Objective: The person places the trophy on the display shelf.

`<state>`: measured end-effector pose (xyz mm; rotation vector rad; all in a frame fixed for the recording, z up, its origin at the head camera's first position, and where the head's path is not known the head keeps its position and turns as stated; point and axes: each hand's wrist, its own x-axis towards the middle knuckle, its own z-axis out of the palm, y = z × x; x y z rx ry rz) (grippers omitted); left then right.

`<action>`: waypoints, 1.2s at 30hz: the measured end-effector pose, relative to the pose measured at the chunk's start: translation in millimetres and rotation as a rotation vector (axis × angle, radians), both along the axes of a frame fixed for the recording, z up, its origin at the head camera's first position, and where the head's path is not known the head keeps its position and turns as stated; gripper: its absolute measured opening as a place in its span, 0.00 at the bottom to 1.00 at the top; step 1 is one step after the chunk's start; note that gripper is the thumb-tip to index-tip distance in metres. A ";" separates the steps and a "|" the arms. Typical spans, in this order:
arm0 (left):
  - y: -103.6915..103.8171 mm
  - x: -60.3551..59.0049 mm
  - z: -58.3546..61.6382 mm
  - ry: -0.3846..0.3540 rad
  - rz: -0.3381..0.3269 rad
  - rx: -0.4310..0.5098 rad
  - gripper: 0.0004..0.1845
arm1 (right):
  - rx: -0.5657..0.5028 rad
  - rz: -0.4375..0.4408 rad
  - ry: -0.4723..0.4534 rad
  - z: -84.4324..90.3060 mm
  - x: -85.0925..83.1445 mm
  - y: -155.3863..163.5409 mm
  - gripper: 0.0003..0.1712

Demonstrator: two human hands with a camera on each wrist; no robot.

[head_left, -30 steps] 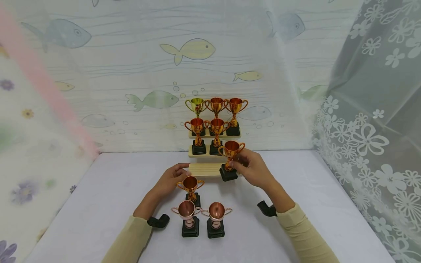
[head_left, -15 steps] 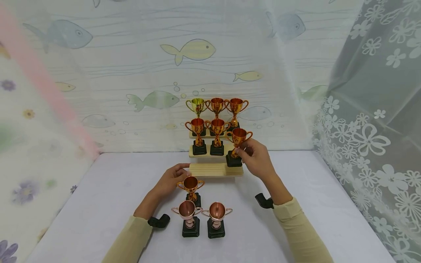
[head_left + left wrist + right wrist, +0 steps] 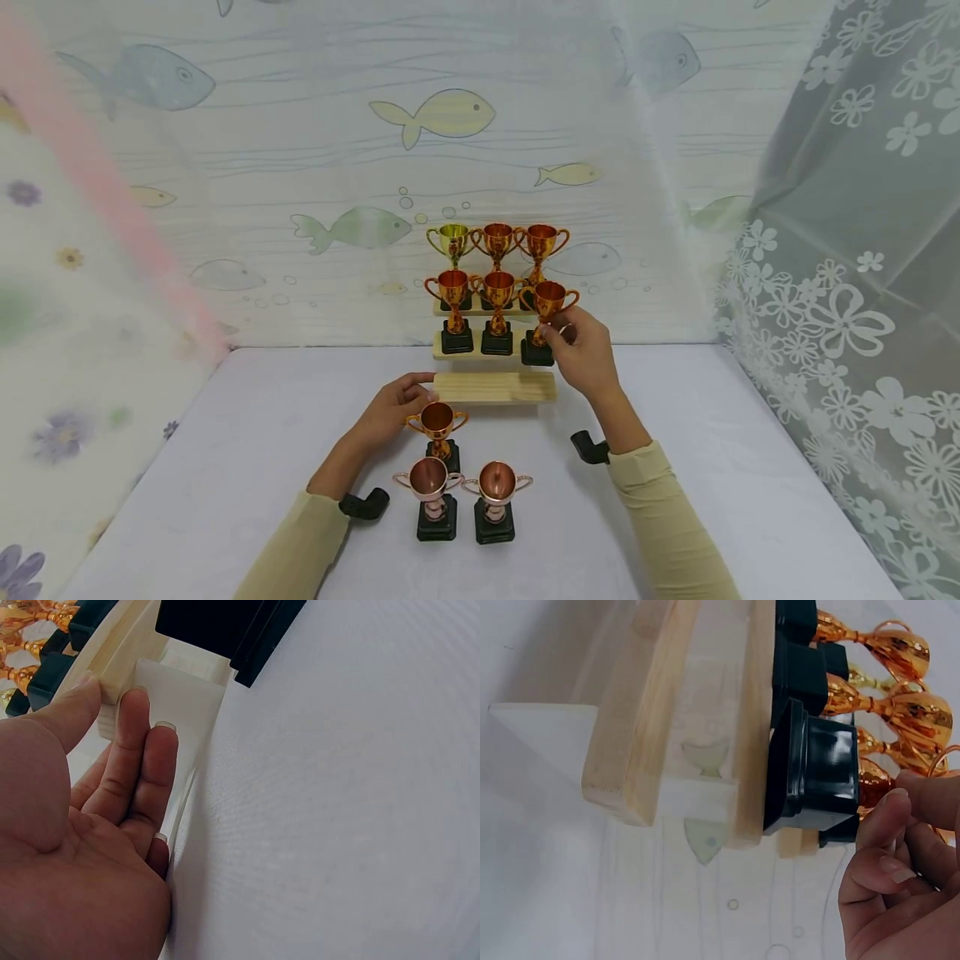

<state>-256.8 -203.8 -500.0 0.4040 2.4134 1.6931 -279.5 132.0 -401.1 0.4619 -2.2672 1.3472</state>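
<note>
My right hand (image 3: pixel 588 350) pinches a copper-orange trophy cup (image 3: pixel 550 302) by its stem, at the right end of the middle step of a wooden display stand (image 3: pixel 487 387). In the right wrist view the cup's black base (image 3: pixel 821 765) is slightly tilted and very close to that step; I cannot tell if it touches fully. My left hand (image 3: pixel 390 408) grips the left end of the lowest board (image 3: pixel 124 660), thumb on one face and fingertips on the other. Two orange trophies (image 3: pixel 453 292) share the middle step. On the top step are a gold trophy (image 3: pixel 453 240) and two orange ones.
In front of the stand, an orange trophy (image 3: pixel 438 425) and two rose-pink trophies (image 3: pixel 430 483) stand on the white tablecloth (image 3: pixel 600 542). A fish-print curtain (image 3: pixel 315 167) hangs behind; lace (image 3: pixel 840 333) hangs at the right.
My right hand has carried the orange trophy up and back, from over the lowest board to the right end of the middle step. The left hand keeps its place.
</note>
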 end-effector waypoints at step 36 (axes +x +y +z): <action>1.3 2.3 2.5 -0.002 -0.001 -0.002 0.27 | -0.199 -0.083 -0.048 -10.0 -11.8 -17.6 0.07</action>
